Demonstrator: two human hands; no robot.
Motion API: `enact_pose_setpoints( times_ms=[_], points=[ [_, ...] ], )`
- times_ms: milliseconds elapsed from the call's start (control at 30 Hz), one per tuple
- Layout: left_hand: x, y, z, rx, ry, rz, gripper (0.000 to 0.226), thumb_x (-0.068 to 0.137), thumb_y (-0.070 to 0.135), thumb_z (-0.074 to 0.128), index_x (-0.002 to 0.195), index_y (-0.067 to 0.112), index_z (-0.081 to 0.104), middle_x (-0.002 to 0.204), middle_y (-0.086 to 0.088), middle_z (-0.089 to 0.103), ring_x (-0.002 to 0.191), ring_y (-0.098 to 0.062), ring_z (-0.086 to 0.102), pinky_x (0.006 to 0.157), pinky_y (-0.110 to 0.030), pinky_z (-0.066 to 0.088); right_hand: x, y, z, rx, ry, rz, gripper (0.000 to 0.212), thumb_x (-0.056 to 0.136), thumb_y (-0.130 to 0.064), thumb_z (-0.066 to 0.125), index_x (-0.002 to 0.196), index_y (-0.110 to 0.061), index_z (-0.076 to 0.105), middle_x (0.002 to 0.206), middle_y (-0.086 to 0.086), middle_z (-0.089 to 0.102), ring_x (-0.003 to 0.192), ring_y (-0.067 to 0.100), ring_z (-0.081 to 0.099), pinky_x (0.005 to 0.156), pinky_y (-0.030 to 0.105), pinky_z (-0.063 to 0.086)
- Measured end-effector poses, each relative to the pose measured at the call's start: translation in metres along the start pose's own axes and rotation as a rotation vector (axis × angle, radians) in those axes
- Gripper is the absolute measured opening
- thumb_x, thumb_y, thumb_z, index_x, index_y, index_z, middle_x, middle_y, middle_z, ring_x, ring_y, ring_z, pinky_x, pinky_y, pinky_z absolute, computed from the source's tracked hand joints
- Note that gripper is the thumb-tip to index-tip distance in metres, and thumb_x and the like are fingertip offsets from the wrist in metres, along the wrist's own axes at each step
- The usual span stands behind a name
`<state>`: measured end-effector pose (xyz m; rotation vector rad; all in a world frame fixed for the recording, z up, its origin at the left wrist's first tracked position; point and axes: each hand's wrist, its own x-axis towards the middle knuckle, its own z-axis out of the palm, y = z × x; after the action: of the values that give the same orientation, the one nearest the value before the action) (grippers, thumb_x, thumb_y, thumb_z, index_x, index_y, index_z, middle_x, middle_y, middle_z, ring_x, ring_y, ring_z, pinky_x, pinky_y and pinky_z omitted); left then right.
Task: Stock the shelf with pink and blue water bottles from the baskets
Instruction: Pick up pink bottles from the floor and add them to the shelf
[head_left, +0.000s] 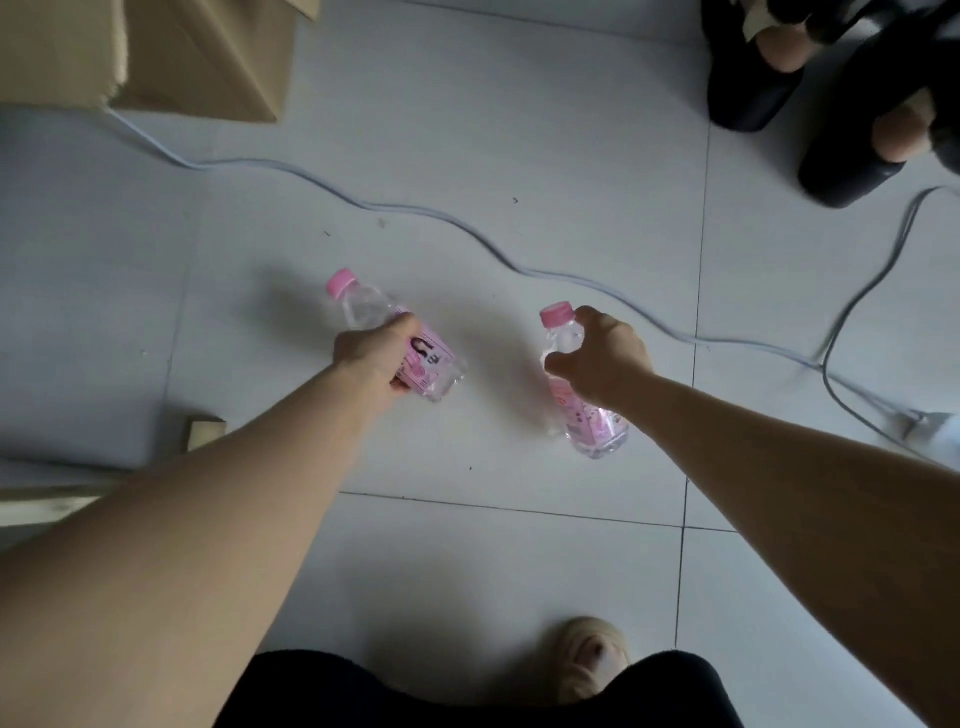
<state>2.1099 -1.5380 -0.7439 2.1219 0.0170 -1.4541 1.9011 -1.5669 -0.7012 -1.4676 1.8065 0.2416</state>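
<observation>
Left grip (371, 358) is wrapped round the middle of a pink water bottle (358, 304), cap tilted up and to the left. The right grip (605, 358) clasps a second pink bottle (595, 428) just below its cap. Both are held over the tiled floor (467, 571), near a grey cable (405, 209) and a cardboard box (208, 57).

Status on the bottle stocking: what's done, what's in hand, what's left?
Done: nothing can be confirmed, since neither shelf nor baskets are in view. In hand: the left hand grips one pink bottle round its label, and the right hand grips a second pink bottle near its neck, both above the tiled floor. Left: both bottles need shelving. No blue bottle shows.
</observation>
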Motion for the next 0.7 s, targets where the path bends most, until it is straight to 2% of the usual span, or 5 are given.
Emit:
enact_pose_setpoints(
  times_ms=[133,267,433,567,700],
  points=[
    [-0.048,0.012,-0.016,0.123,-0.025,0.173,0.068,0.049,0.025,0.074,0.113,0.008,0.057,0.101,-0.011,0.069,0.081,-0.023,0.069,0.068,-0.038,0.060,-0.028,-0.032,-0.016,0.244,0.021,-0.014,0.050,0.081,-0.025,0.065,0.128,-0.022,0.049,0.119,0.006,0.061,0.104,0.030,0.059,0.083,0.034,0.049],
    [-0.109,0.047,-0.043,0.198,-0.055,0.302,0.058,0.059,0.017,0.075,0.113,0.010,0.055,0.101,-0.007,0.066,0.080,-0.015,0.065,0.051,-0.020,0.047,-0.070,-0.072,-0.059,0.424,-0.011,-0.049,0.048,0.082,-0.022,0.064,0.128,-0.025,0.049,0.116,0.006,0.062,0.096,0.029,0.063,0.082,0.041,0.054],
    [-0.205,0.118,-0.084,0.172,-0.081,0.400,0.049,0.064,0.010,0.073,0.108,0.009,0.052,0.097,-0.004,0.063,0.079,-0.013,0.063,0.047,-0.016,0.042,-0.139,-0.133,-0.140,0.570,-0.002,-0.123,0.041,0.082,-0.016,0.066,0.121,-0.022,0.055,0.109,0.002,0.064,0.091,0.022,0.062,0.073,0.027,0.047],
    [-0.300,0.186,-0.128,0.160,-0.088,0.486,0.050,0.062,0.011,0.074,0.107,0.012,0.052,0.095,-0.001,0.063,0.079,-0.012,0.063,0.056,-0.020,0.045,-0.209,-0.191,-0.218,0.623,0.010,-0.197,0.041,0.084,-0.013,0.065,0.123,-0.020,0.054,0.098,-0.003,0.061,0.070,0.011,0.056,0.052,0.020,0.043],
    [-0.399,0.251,-0.178,0.127,-0.052,0.607,0.050,0.062,0.011,0.076,0.105,0.013,0.051,0.091,0.001,0.064,0.080,-0.012,0.063,0.062,-0.022,0.050,-0.288,-0.249,-0.297,0.689,0.030,-0.302,0.039,0.085,-0.011,0.065,0.122,-0.021,0.056,0.097,-0.005,0.059,0.068,0.006,0.053,0.052,0.014,0.044]
  ],
)
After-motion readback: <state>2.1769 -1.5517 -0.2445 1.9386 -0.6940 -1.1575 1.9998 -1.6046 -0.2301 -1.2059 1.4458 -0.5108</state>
